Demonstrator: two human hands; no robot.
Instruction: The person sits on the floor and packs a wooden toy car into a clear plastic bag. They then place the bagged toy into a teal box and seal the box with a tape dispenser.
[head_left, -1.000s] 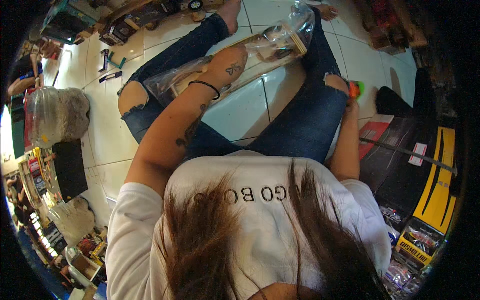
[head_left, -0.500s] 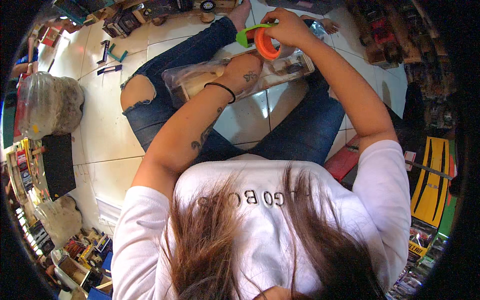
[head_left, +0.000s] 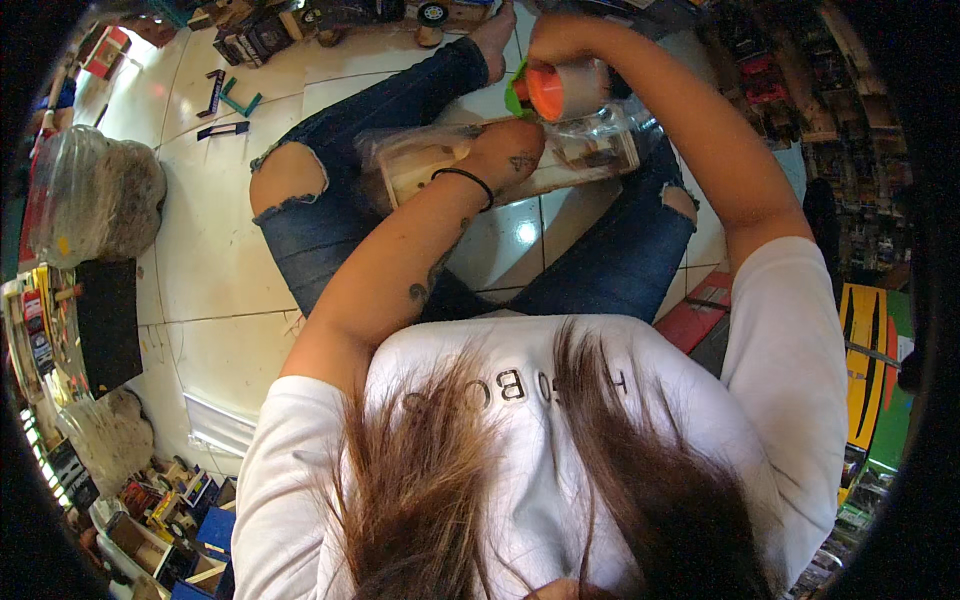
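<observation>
The left hand (head_left: 505, 155) lies flat, fingers pressed down together on a long clear plastic-wrapped package (head_left: 500, 160) resting across the lap at twelve o'clock from the person's head. Just above it, at one o'clock, the right hand (head_left: 560, 40) has its fingers clamped around a tape dispenser with an orange core and green edge (head_left: 548, 90), which touches the package's top. A bulging clear plastic bag (head_left: 95, 195) sits on the white tiled floor (head_left: 220, 280) at nine o'clock.

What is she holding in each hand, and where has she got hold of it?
The right hand holds a tape dispenser from above. The left hand presses on the middle of a clear plastic-wrapped package lying across her legs.
</observation>
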